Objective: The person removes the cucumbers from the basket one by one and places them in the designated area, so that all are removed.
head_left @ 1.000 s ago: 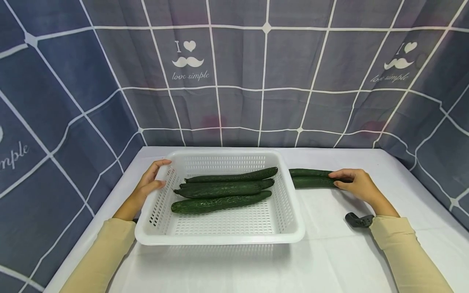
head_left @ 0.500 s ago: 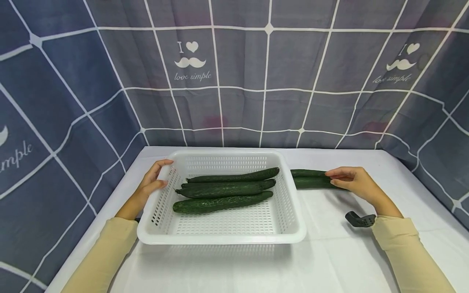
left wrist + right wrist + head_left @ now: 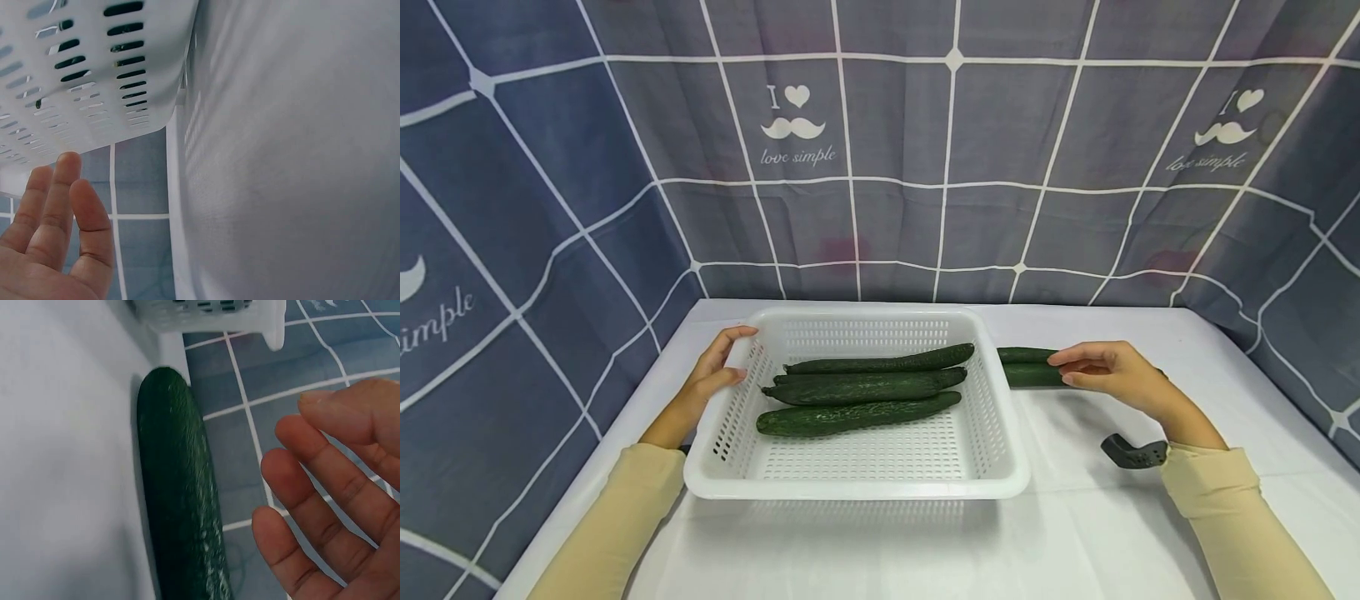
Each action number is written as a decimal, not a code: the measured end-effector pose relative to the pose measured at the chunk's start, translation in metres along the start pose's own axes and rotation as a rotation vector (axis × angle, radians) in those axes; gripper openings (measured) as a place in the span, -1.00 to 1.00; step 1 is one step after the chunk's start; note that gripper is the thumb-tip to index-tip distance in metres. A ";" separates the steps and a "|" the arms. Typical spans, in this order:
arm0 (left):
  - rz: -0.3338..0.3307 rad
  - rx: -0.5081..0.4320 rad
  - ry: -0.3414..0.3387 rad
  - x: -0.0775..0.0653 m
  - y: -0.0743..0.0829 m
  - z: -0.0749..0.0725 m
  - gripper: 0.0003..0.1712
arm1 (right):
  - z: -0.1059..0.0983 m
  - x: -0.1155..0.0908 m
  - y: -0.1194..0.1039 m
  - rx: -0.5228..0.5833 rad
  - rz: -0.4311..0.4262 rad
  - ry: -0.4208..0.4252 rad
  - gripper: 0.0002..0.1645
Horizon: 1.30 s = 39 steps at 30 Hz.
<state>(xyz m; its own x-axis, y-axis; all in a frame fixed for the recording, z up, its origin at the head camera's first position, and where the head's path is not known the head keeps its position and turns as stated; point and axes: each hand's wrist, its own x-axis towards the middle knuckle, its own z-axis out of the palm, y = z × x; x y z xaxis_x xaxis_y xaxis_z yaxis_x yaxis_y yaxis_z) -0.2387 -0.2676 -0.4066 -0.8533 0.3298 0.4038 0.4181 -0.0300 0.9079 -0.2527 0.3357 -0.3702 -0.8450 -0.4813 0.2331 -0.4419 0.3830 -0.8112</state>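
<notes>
White perforated basket (image 3: 857, 489) is holding dark-green cucumbers (image 3: 863, 387), lengthwise, nine-to-three; two further cucumbers (image 3: 1030, 376) are lying outside, side by side, near three o'clock.

On the back of the dark grey-blue fabric curtain with white grid lines (image 3: 895, 221), a white printed emblem (image 3: 793, 128) left of centre reads "I", followed by a heart shape, with a moustache shape beneath and "love simple" in slanting script under that. A matching white print (image 3: 1225, 133) towards the right carries the same letter, heart and moustache, its "love simple" harder to make out. On the curtain's left side, a cut-off white script line (image 3: 437, 321) shows only "imple", below part of another moustache shape.
</notes>
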 end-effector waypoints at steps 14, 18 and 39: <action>0.005 0.010 0.001 0.000 0.001 0.002 -0.28 | 0.019 0.005 -0.028 0.028 -0.025 0.009 -0.69; 0.002 0.016 0.008 0.001 0.001 0.003 -0.29 | 0.023 0.006 -0.037 0.023 -0.029 -0.006 -0.69; -0.005 0.013 0.004 -0.001 0.003 0.002 -0.28 | 0.034 0.031 -0.084 -0.049 -0.210 -0.176 -0.65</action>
<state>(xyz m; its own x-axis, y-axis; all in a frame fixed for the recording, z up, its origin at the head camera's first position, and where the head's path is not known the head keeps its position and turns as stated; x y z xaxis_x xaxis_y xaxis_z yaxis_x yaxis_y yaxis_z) -0.2361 -0.2660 -0.4049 -0.8568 0.3257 0.3998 0.4179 -0.0159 0.9084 -0.2311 0.2614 -0.3131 -0.6700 -0.6823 0.2926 -0.6191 0.2960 -0.7274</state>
